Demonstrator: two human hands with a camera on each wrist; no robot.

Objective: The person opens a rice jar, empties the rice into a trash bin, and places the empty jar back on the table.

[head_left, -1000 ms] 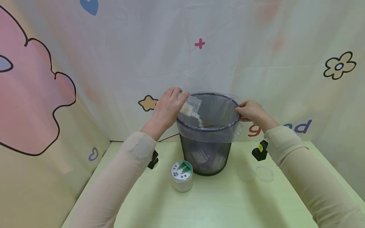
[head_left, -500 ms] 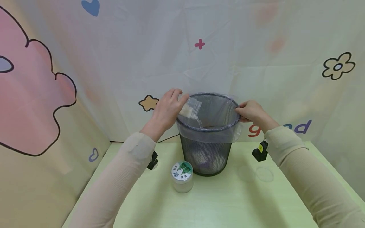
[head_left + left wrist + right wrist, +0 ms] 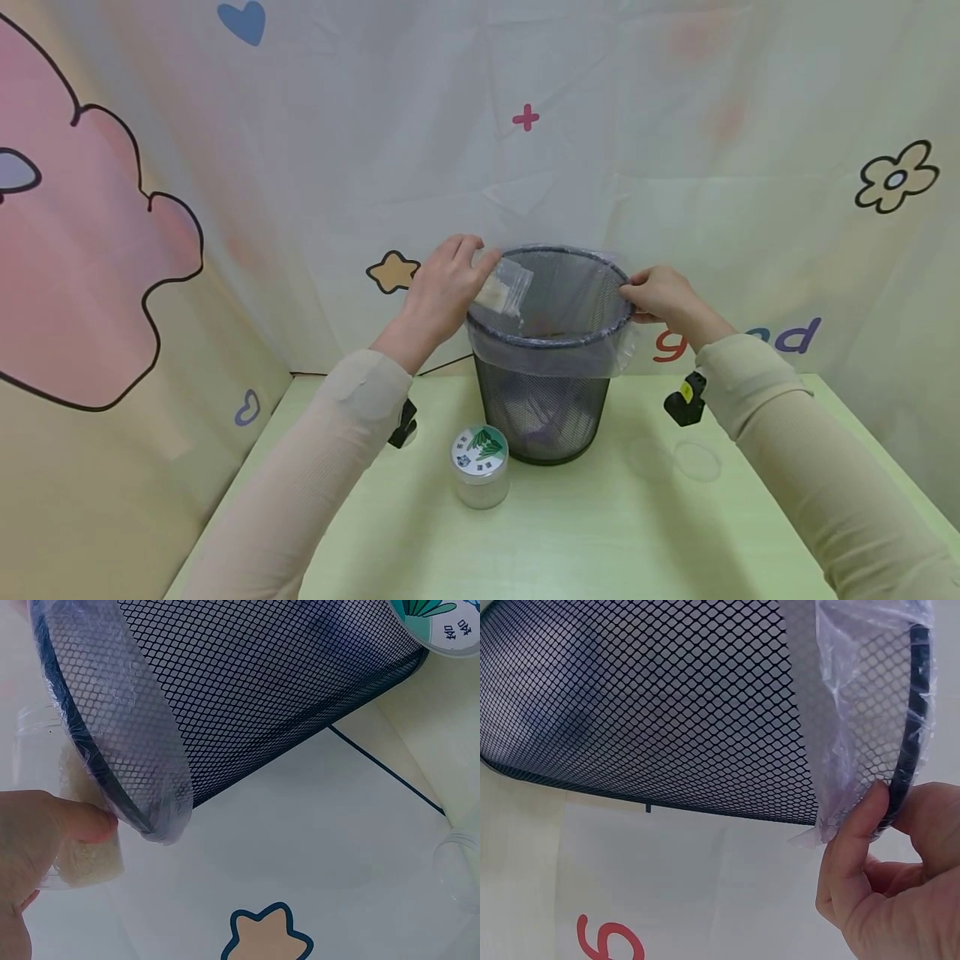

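My left hand (image 3: 442,292) grips a clear plastic jar (image 3: 516,282), tilted mouth-down over the left rim of a black mesh wastebasket (image 3: 543,417). Pale, grainy contents (image 3: 86,862) lie inside the jar, and a few white grains show at its mouth. A thin clear bin liner (image 3: 540,358) lines the basket and folds over its rim. On the opposite side, my right hand (image 3: 660,292) pinches the rim and liner between thumb and fingers (image 3: 859,825). The basket stands upright; its bottom is largely hidden from above.
A lidded clear jar (image 3: 480,467) with a green-and-white label on top stands before the basket on the pale green table (image 3: 540,542). A faint clear ring (image 3: 697,461) lies to the right. A printed curtain (image 3: 570,183) hangs close behind.
The stream of white grains falling from the jar has thinned to a few at its mouth. Both hands stay nearly in place, the left shifting very slightly right.
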